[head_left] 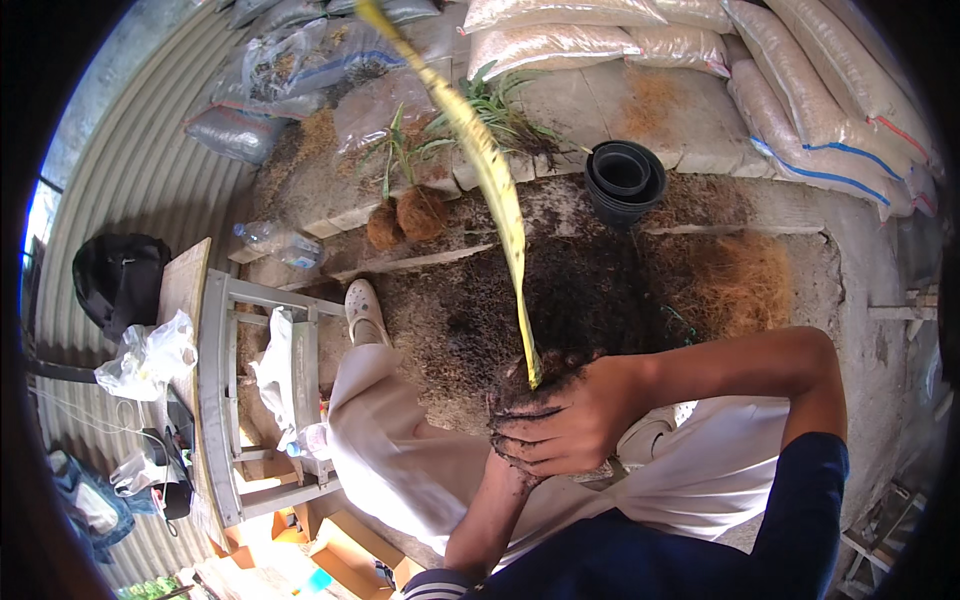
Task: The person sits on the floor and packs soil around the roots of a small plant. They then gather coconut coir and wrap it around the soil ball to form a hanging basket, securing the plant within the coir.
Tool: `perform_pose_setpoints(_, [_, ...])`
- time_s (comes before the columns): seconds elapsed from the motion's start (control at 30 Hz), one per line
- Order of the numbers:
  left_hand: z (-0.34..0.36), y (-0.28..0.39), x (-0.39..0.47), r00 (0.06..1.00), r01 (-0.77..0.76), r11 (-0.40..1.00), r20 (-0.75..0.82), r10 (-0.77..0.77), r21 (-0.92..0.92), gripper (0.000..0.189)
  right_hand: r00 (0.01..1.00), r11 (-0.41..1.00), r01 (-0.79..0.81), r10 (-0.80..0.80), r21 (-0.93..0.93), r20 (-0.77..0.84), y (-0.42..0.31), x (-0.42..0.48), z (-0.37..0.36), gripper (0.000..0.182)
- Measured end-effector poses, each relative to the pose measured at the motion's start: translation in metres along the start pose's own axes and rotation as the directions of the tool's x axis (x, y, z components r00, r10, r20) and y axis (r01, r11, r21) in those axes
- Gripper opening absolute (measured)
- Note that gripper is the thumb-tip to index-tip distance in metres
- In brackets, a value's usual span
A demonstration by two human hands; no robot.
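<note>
A long yellow-green leaf of a plant (491,169) rises from dark soil at its base, held between my two soil-covered hands. My right hand (574,416) is wrapped around the near side of the clump, its fingers curled over my left hand (517,390). Much of my left hand and of the root clump is hidden behind my right hand. Beyond my hands, dark potting soil (577,300) is spread over the concrete floor.
Stacked black plastic pots (626,184) stand beyond the soil. Two coconut-fibre root balls (420,213) with leafy plants lie to their left. Loose brown fibre (742,281) lies at the right. Filled sacks (555,46) line the back; a wooden table (217,390) stands at the left.
</note>
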State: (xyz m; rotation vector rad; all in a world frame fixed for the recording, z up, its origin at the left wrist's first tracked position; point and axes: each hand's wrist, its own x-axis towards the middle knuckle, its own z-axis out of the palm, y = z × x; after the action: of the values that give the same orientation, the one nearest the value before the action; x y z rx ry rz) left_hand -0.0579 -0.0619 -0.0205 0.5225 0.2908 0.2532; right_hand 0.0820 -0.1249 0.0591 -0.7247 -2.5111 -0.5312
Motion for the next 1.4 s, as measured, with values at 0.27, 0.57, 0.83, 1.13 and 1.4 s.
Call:
perform_pose_setpoints(0.27, [-0.003,-0.003,0.006,0.997,0.046,0.925,0.074,-0.019,-0.376,0.043,0.991,0.997,-0.068,0.071,0.024,-0.111,-0.005,-0.007,0.016,0.015])
perform_pose_setpoints(0.57, [-0.029,-0.003,0.013,0.995,-0.098,0.9,-0.041,0.089,-0.425,0.039,0.815,0.837,-0.544,0.543,0.055,-0.202,-0.008,-0.001,-0.03,0.041])
perform_pose_setpoints(0.83, [-0.034,-0.003,0.025,0.957,-0.273,0.902,-0.188,0.221,-0.334,0.048,0.273,0.274,-0.948,0.962,0.164,-0.027,-0.023,0.028,0.002,0.095])
perform_pose_setpoints(1.13, [-0.042,-0.007,0.023,0.936,-0.347,0.882,-0.173,0.306,-0.318,0.049,0.235,0.354,-0.904,0.88,0.24,-0.413,-0.022,0.042,0.051,0.053])
perform_pose_setpoints(1.4, [-0.048,-0.006,0.024,0.919,-0.393,0.872,-0.11,0.378,-0.293,0.05,0.175,0.339,-0.89,0.872,0.305,-0.458,-0.028,0.046,0.066,0.044])
